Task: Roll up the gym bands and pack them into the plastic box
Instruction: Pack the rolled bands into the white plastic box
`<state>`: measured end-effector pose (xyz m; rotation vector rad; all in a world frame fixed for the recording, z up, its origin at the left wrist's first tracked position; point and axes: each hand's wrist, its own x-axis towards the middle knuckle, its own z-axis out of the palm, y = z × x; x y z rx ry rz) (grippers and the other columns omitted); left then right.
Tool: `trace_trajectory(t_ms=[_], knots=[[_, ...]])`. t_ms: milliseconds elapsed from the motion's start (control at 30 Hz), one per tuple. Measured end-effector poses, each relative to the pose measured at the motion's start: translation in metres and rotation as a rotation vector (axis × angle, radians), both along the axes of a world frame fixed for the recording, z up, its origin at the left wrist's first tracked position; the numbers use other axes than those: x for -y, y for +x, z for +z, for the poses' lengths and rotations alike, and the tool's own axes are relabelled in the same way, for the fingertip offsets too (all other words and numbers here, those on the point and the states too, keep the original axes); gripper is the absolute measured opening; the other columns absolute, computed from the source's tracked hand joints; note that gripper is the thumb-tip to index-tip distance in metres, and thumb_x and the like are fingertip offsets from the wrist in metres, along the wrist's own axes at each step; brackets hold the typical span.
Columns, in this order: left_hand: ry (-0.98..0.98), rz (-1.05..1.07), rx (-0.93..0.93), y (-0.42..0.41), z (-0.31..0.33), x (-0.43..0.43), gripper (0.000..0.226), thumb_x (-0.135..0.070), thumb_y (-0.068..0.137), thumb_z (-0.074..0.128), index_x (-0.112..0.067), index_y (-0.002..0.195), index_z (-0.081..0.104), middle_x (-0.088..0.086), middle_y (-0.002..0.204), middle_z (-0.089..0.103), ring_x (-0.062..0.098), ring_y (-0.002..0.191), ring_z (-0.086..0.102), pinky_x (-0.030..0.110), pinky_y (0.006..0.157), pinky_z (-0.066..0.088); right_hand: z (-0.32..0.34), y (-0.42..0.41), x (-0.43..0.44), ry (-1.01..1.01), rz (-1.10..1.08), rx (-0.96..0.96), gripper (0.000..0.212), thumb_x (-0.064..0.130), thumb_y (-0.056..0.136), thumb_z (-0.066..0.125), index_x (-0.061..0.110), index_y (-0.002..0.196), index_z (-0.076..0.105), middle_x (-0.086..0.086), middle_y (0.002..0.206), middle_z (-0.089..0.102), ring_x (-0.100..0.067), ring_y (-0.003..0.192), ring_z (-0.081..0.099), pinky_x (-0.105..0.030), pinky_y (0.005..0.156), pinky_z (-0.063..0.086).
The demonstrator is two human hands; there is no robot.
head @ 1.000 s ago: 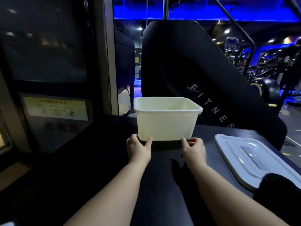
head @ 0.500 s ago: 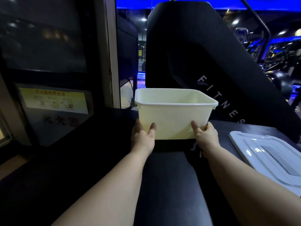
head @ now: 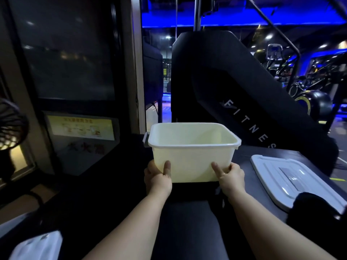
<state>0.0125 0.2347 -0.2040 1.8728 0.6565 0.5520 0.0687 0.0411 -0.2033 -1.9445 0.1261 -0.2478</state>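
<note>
Left hand (head: 158,180) and right hand (head: 231,178) clasp the near bottom corners of the empty box (head: 193,158) mid-bench (head: 187,222), probably squaring it for packing. The lid (head: 293,179) lies by the right edge.

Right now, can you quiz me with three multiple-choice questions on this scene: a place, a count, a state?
1. Where is the lid? A on the box; B lying right of it; C under it.
2. How many hands hold the box? A none; B one; C two.
3. The box is: A lidded; B open, seemingly empty; C full of bands.
Key: B, the lid lies flat to the right; C, the left hand and right hand grip its lower corners; B, its bare inside shows.
</note>
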Motion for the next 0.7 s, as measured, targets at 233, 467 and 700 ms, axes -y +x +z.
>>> trace_trajectory(t_ms=[233, 467, 700], knots=[[-0.002, -0.006, 0.001, -0.067, 0.002, 0.004, 0.054, -0.046, 0.096, 0.049, -0.011, 0.136, 0.038, 0.017, 0.135, 0.041, 0.036, 0.122, 0.046, 0.040, 0.099, 0.042, 0.002, -0.066, 0.005, -0.002, 0.003, -0.015, 0.064, 0.060, 0.077, 0.069, 0.015, 0.119, 0.053, -0.006, 0.116, 0.053, -0.025, 0.097, 0.059, -0.040, 0.084, 0.051], [0.001, -0.024, -0.014, -0.124, 0.008, 0.009, 0.053, -0.043, 0.097, 0.049, -0.010, 0.136, 0.039, 0.015, 0.134, 0.042, 0.033, 0.124, 0.044, 0.033, 0.095, 0.037, 0.005, -0.126, 0.008, 0.013, 0.001, 0.051, 0.047, 0.045, 0.085, 0.069, 0.011, 0.114, 0.055, -0.006, 0.109, 0.047, -0.019, 0.087, 0.045, -0.030, 0.074, 0.037], [-0.015, -0.073, 0.040, -0.162, 0.003, 0.007, 0.049, -0.043, 0.093, 0.056, -0.010, 0.127, 0.045, 0.011, 0.124, 0.048, 0.030, 0.115, 0.049, 0.033, 0.094, 0.042, -0.004, -0.158, 0.023, -0.009, 0.017, 0.048, 0.056, 0.055, 0.076, 0.072, 0.013, 0.109, 0.059, -0.007, 0.108, 0.060, -0.018, 0.086, 0.060, -0.036, 0.076, 0.049]])
